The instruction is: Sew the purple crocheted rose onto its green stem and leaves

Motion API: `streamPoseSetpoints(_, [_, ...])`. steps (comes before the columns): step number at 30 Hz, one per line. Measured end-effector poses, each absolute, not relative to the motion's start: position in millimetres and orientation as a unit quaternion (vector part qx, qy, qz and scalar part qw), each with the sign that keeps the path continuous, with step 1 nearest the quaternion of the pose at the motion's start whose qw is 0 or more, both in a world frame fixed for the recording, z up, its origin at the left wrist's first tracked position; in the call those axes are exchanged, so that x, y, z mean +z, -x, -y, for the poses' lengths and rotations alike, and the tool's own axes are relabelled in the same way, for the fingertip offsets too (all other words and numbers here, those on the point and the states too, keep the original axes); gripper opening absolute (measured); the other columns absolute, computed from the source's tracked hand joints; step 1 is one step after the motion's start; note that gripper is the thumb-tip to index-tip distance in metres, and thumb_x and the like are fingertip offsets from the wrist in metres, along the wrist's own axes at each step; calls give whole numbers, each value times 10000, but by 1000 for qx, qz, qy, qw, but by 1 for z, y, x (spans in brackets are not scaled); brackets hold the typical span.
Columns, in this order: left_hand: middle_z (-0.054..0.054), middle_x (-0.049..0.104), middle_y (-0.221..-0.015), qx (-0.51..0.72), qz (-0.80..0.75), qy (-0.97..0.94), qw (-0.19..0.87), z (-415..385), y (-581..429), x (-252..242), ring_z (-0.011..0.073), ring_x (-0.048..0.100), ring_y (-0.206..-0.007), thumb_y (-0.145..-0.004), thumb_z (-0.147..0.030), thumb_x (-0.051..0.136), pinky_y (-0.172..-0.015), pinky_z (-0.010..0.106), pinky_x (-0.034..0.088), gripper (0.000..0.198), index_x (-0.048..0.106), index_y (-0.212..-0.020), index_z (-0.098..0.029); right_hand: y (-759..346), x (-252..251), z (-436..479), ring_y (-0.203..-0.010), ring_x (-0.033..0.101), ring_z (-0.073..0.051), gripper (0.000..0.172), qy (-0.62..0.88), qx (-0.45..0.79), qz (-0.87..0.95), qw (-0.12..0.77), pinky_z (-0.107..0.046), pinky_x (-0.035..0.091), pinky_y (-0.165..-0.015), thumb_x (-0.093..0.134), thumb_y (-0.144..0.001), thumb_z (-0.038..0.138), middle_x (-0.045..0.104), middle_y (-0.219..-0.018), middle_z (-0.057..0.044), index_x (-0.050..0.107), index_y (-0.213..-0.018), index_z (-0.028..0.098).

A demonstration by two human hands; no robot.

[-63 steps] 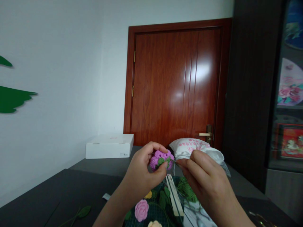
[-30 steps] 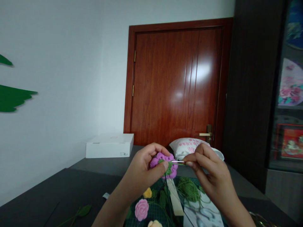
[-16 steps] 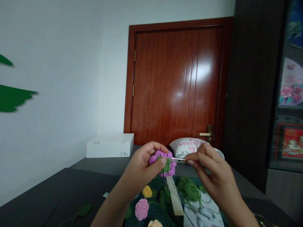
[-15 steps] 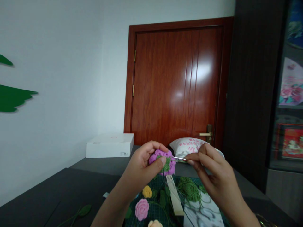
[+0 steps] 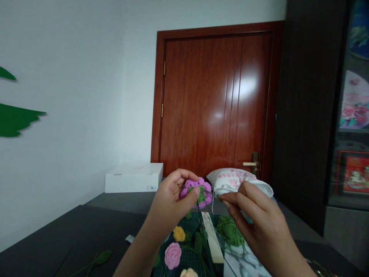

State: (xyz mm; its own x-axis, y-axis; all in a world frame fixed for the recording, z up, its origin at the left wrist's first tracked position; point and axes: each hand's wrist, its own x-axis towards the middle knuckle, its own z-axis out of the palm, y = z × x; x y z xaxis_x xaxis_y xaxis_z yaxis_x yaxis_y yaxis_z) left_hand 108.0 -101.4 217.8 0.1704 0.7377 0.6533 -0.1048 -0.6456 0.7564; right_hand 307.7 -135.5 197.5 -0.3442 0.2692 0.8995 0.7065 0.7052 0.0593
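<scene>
Dark table (image 5: 72,231), green cutting mat (image 5: 190,224): a purple crocheted flower (image 5: 196,193) is grasped above the mat's 12 o'clock edge by the curled left hand (image 5: 170,196), seemingly steadied against a metal needle (image 5: 211,193) pinched by the right hand (image 5: 253,219) at the flower's 4 o'clock.

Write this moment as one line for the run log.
left hand: holds purple crochet flower | right hand: pinches needle, tip at flower

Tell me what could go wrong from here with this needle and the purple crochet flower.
The needle points into the purple crochet flower right beside the thumb of the left hand, so a slip might prick it. The right hand pinches the thin needle only at its fingertips; it could drop among the crochet pieces on the dark mat and be hard to spot.
</scene>
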Motion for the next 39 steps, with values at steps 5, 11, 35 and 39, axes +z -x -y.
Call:
streamPoseSetpoints(5, [24, 671, -869, 611, -230, -679, 335, 104, -110, 218, 144, 638, -821, -782, -121, 653, -715, 240, 518, 142, 619, -914, -161, -304, 198, 137, -737, 528, -176, 142, 315, -238, 781, 485, -305, 426, -633, 511, -966, 107, 491, -823, -28, 622, -1012, 182])
streamPoseSetpoints(11, [36, 681, -899, 625, -237, -683, 295, 103, -115, 216, 161, 655, -823, -789, -125, 642, -726, 269, 531, 148, 600, -924, -169, -296, 192, 136, -716, 569, -183, 113, 325, -306, 751, 487, -305, 443, -614, 512, -967, 142, 546, -825, -47, 621, -980, 166])
streamPoseSetpoints(35, [59, 663, -885, 528, -255, -768, 256, 104, -109, 212, 197, 635, -795, -834, -185, 590, -700, 329, 514, 172, 630, -1000, -166, -307, 203, 120, -665, 485, -148, 238, 311, -296, 717, 550, -266, 390, -543, 496, -925, 56, 437, -758, -5, 688, -862, 182])
streamPoseSetpoints(39, [55, 652, -906, 510, -241, -777, 280, 105, -106, 212, 198, 633, -821, -848, -195, 586, -725, 334, 520, 162, 624, -1004, -180, -309, 202, 117, -669, 505, -149, 266, 291, -244, 731, 567, -270, 401, -553, 477, -908, 34, 449, -755, 0, 681, -863, 198])
